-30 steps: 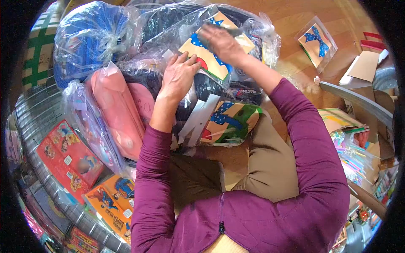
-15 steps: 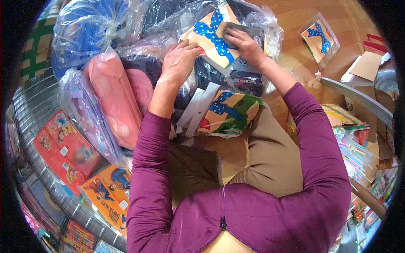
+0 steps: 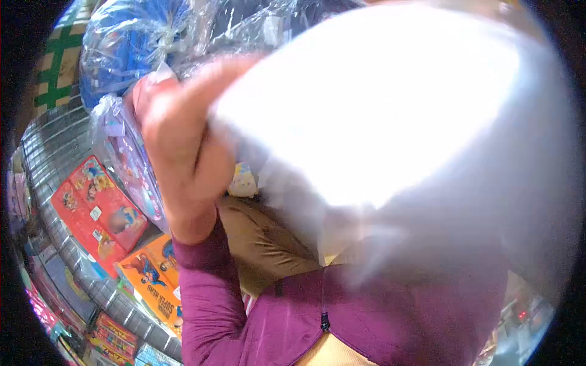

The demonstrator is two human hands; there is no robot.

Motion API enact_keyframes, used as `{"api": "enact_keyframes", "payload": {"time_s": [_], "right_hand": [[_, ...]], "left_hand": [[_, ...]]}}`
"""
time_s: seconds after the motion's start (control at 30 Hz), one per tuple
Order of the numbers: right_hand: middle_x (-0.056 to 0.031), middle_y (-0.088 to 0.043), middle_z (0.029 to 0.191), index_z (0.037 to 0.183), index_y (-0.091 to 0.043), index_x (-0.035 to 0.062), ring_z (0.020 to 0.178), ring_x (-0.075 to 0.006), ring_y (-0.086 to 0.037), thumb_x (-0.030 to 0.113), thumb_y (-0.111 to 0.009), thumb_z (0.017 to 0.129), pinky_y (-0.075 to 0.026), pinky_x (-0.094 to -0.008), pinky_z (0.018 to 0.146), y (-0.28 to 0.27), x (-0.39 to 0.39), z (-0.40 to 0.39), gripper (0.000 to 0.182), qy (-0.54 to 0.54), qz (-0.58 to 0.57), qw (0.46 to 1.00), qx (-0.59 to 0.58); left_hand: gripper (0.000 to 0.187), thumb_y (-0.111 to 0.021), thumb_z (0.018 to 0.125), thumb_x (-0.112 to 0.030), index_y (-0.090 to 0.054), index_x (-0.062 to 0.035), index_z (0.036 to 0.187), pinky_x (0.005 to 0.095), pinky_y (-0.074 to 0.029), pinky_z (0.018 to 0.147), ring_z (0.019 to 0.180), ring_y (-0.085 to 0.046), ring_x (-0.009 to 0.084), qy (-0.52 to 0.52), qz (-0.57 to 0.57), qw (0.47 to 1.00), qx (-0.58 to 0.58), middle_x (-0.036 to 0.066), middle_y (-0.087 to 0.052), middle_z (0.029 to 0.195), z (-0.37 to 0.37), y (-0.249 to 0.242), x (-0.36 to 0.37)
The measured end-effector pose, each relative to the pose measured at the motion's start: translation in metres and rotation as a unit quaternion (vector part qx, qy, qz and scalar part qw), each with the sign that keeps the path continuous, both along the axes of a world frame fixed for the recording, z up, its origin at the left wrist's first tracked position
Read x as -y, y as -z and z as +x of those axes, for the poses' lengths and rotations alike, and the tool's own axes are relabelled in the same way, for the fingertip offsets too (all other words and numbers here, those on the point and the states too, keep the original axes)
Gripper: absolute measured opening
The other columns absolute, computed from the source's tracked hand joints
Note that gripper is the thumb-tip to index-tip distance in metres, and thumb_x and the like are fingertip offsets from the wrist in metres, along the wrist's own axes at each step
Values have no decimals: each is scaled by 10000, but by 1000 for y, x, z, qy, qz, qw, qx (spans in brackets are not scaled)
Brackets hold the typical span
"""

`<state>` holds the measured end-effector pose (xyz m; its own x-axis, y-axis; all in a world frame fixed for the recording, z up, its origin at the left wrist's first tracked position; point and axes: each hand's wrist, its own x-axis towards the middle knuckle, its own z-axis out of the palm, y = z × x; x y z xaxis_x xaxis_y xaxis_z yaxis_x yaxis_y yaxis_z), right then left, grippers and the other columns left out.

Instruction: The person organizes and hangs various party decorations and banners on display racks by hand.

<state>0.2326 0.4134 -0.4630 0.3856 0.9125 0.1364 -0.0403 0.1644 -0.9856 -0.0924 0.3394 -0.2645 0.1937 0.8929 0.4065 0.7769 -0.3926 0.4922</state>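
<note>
Close to the camera, a large white sheet-like thing (image 3: 372, 104) is blown out by glare, with hazy, see-through plastic along its lower edge. What is on it cannot be made out. My left hand (image 3: 189, 134) is raised and blurred, fingers and thumb closed on its left corner. Behind this white thing my right hand and forearm are hidden. A pink pencil case (image 3: 145, 94) in clear wrap is mostly covered by my left hand. Just left of the wrist lies a purple case (image 3: 131, 165) in clear plastic.
Blue goods in a clear plastic bag (image 3: 128, 46) stand at the upper left. A red picture case (image 3: 101, 213) and an orange superhero case (image 3: 152, 280) lie on a metal wire rack (image 3: 52, 149). Brown trouser legs (image 3: 268, 238) are below.
Both hands were on a beige bag with a blue dotted bow. Now my left hand is nearer the camera, holding the white thing, which covers the right side, my right hand included.
</note>
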Motion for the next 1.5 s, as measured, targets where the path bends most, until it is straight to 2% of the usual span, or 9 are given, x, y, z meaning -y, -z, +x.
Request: {"api": "enact_keyframes", "payload": {"time_s": [0.1,0.27,0.33,0.43,0.7,0.93,1.1,1.33,1.5], "right_hand": [[-127,-638,811,896,-617,-33,721,-213,-604,163,-469,753,-460,-305,660,105,-187,68,284,82,-12,994,-71],[-158,-636,853,877,-639,-46,737,-226,-626,330,-555,744,-489,-362,673,78,-144,98,408,353,-173,917,65],[-207,-631,884,893,-642,-17,776,-260,-638,400,-621,687,-488,-390,687,134,-148,155,465,207,-297,849,385],[-230,-608,941,940,-626,15,846,-305,-616,431,-668,651,-482,-406,735,137,-131,163,508,53,-425,734,527],[-230,-540,1049,1054,-555,39,950,-361,-543,378,-715,638,-448,-426,824,155,-119,125,561,-2,-321,657,682],[-178,-541,1142,1032,-597,79,1061,-309,-525,330,-312,855,-440,-419,855,181,-149,136,419,-121,-395,609,677],[-179,-621,915,940,-615,76,868,-332,-600,293,-337,838,-474,-442,740,151,-158,116,367,-45,-288,643,708],[-100,-595,1050,1050,-587,116,875,-280,-590,60,-549,774,-487,-371,706,14,-160,-4,284,-126,210,780,576],[-37,-587,1085,1084,-590,145,821,-197,-588,65,-577,658,-489,-308,698,0,-122,-75,433,-285,420,638,579]], "left_hand": [[132,-514,843,-17,-627,1,910,219,-413,570,633,-531,77,-52,-251,922,290,13,-600,701,8,33,47],[147,-494,870,-60,-592,40,913,230,-398,543,621,-426,40,-70,-519,795,306,25,-524,619,9,141,95],[150,-496,876,-90,-582,33,873,229,-372,525,605,-409,47,-62,-532,827,174,-14,-471,622,11,154,93],[157,-513,855,-108,-577,34,882,269,-379,524,581,-390,68,-100,-510,840,153,58,-429,587,16,161,89],[159,-573,805,-118,-579,27,871,320,-414,532,551,-550,176,-117,-461,879,40,186,-559,639,17,167,83],[132,-583,800,-85,-598,15,885,297,-469,606,657,-618,232,-167,-320,926,112,164,-613,760,18,151,65],[143,-525,859,-65,-597,22,947,252,-465,703,803,-592,144,-190,-275,925,180,84,-632,877,3,140,54],[488,-342,937,-374,-436,34,1187,331,-521,742,946,-588,273,-188,-302,731,582,199,-573,1044,-29,126,19],[691,-330,881,-536,-332,38,1265,387,-506,801,1079,-507,338,-97,-321,654,678,266,-452,1207,-30,133,6]]}}
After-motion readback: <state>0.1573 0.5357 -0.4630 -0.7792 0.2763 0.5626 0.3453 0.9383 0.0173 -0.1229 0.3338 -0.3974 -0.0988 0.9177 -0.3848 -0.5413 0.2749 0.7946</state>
